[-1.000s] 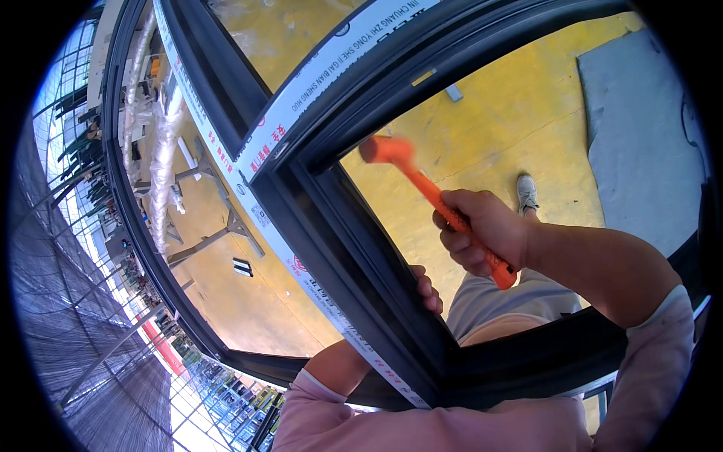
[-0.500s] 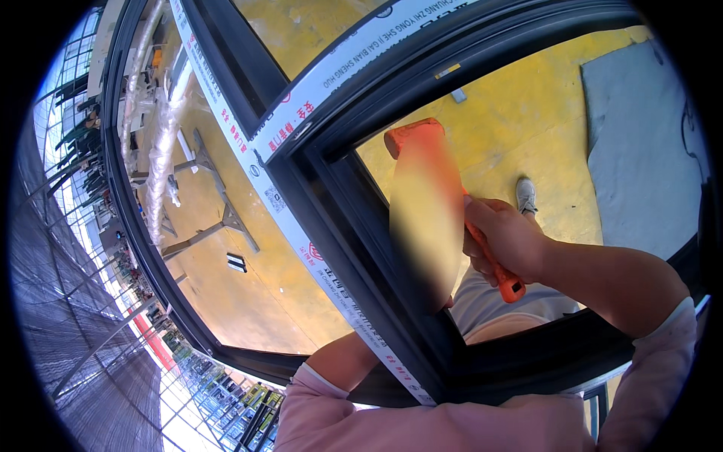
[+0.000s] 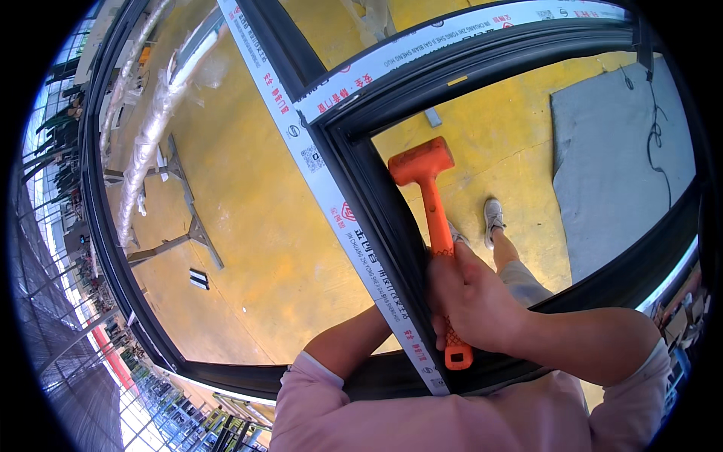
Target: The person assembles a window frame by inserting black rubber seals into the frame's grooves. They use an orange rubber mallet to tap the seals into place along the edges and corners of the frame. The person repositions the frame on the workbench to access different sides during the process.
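Note:
My right hand (image 3: 478,301) is wrapped round the handle of an orange mallet (image 3: 423,161). The mallet head points away from me, beside the inner edge of a black window frame (image 3: 361,188), over the opening; whether it touches the frame I cannot tell. White protective film (image 3: 343,218) with printing runs along the frame bars. My left forearm (image 3: 350,343) passes beneath the filmed bar, and the left hand is hidden behind the frame, so its fingers do not show.
Through the openings shows a yellow floor (image 3: 248,226) with a grey mat (image 3: 602,166) and a black cord (image 3: 659,143) on it. A grey metal stand (image 3: 188,203) and a long plastic-wrapped bundle (image 3: 154,132) are at the left. My shoe (image 3: 493,215) shows below the frame opening.
The mallet has swung from a blurred tilt to a steadier pose, its handle nearer the middle bar. My right hand has moved lower and to the left. The view has shifted slightly.

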Demonstrator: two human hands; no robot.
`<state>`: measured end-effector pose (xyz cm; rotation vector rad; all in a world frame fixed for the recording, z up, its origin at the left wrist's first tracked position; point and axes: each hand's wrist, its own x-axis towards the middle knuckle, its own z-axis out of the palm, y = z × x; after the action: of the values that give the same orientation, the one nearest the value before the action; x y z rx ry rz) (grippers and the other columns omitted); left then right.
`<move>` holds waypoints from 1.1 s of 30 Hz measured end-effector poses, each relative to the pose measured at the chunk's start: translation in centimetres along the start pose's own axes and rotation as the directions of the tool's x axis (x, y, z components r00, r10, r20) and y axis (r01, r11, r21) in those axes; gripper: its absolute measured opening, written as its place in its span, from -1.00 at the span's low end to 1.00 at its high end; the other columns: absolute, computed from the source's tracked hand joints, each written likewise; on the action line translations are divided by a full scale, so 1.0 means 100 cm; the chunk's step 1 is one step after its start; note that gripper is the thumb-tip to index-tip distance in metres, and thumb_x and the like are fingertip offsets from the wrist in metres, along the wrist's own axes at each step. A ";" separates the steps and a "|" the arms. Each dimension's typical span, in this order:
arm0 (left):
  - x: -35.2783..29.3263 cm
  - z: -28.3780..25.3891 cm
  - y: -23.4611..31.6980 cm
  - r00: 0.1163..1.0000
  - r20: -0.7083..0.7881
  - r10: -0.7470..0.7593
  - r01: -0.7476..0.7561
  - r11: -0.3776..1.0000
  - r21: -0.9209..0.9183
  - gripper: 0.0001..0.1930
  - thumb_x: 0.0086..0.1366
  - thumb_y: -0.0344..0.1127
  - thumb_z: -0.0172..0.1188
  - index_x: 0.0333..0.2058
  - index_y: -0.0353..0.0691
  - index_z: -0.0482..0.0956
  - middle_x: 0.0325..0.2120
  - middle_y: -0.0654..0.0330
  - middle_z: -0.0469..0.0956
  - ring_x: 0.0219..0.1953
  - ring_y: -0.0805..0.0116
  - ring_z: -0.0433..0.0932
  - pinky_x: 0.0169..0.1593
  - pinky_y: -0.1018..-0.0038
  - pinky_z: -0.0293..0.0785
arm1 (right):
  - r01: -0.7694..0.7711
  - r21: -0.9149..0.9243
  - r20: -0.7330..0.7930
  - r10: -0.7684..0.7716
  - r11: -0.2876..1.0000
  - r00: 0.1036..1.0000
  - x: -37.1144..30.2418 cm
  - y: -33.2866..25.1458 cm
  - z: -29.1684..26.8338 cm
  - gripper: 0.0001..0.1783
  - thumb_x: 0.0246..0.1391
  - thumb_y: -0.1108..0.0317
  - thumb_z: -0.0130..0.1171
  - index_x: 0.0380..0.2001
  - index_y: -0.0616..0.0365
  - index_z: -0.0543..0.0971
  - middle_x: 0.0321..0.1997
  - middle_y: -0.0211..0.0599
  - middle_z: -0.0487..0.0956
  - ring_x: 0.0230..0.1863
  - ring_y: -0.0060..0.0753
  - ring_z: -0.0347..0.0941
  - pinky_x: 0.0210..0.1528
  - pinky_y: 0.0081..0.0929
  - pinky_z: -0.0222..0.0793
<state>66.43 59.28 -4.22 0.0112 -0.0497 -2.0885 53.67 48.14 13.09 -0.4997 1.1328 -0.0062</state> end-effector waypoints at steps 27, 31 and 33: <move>0.023 0.029 0.094 0.804 -0.459 0.378 -0.184 0.892 0.414 -0.62 0.48 -0.14 0.11 0.09 -0.30 0.50 -0.10 0.03 0.61 -0.09 0.28 0.66 -0.16 0.46 0.69 | 0.088 0.254 -0.400 0.022 0.963 0.916 -0.099 0.035 -0.043 -0.53 0.46 0.03 -0.21 0.05 0.27 0.35 -0.56 -0.36 0.36 -0.74 -0.47 0.39 -0.68 -0.47 0.48; -0.026 -0.021 0.050 0.830 -0.470 0.299 -0.003 0.846 0.533 -0.75 0.48 -0.26 0.09 0.02 -0.24 0.51 -0.18 0.15 0.60 -0.20 0.36 0.63 -0.20 0.47 0.64 | -0.494 0.035 -0.128 0.494 0.869 0.860 -0.101 0.054 -0.011 -0.61 0.46 0.07 -0.16 0.00 0.23 0.34 -0.50 -0.29 0.48 -0.67 -0.42 0.46 -0.58 -0.45 0.51; -0.048 -0.012 0.029 0.841 -0.482 0.244 0.185 0.708 0.681 -0.77 0.46 -0.34 0.11 0.01 -0.26 0.53 -0.14 0.14 0.61 -0.16 0.37 0.64 -0.14 0.45 0.63 | -0.574 0.093 -0.078 0.581 0.813 0.810 -0.092 0.050 -0.014 -0.61 0.46 0.09 -0.14 0.01 0.24 0.34 -0.50 -0.27 0.49 -0.65 -0.41 0.48 -0.56 -0.44 0.51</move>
<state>71.36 61.95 -5.39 1.0788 -0.5093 -1.8295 47.23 54.42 18.69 -0.0756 1.3476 0.4695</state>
